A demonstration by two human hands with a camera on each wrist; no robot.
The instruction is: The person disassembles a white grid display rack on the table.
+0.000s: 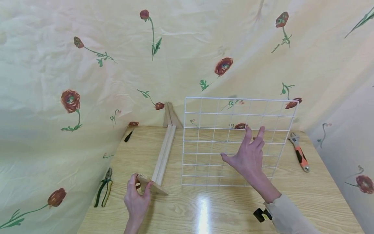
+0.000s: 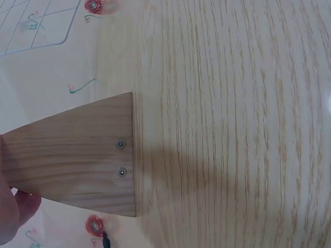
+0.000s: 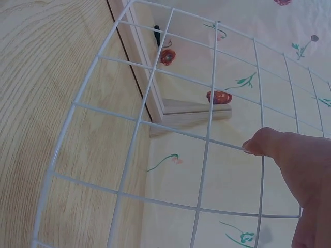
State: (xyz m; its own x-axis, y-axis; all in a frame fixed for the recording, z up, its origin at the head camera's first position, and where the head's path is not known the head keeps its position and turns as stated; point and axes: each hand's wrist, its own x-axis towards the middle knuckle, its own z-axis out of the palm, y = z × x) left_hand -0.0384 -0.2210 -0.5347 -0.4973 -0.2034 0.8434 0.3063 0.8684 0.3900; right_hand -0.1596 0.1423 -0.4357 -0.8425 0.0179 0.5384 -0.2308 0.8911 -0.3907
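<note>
A wooden stand, made of a long grooved bar (image 1: 164,154) with a tapered end piece (image 2: 77,157) at its near end and another tapered end piece (image 1: 171,117) at the far end, stands on the table. My left hand (image 1: 136,196) grips the near end piece by its narrow top, thumb on one side and fingers on the other. Two screw heads show on that piece in the left wrist view. To the right, my right hand (image 1: 248,157) holds a white wire grid panel (image 1: 214,142) upright, its spread thumb and fingers hooked on the wires.
Yellow-and-black pliers (image 1: 103,188) and a black-handled tool (image 1: 128,136) lie at the table's left side. An adjustable wrench (image 1: 299,152) with an orange-and-black handle lies at the right. Flower-patterned cloth (image 1: 181,48) hangs behind the table (image 1: 318,201).
</note>
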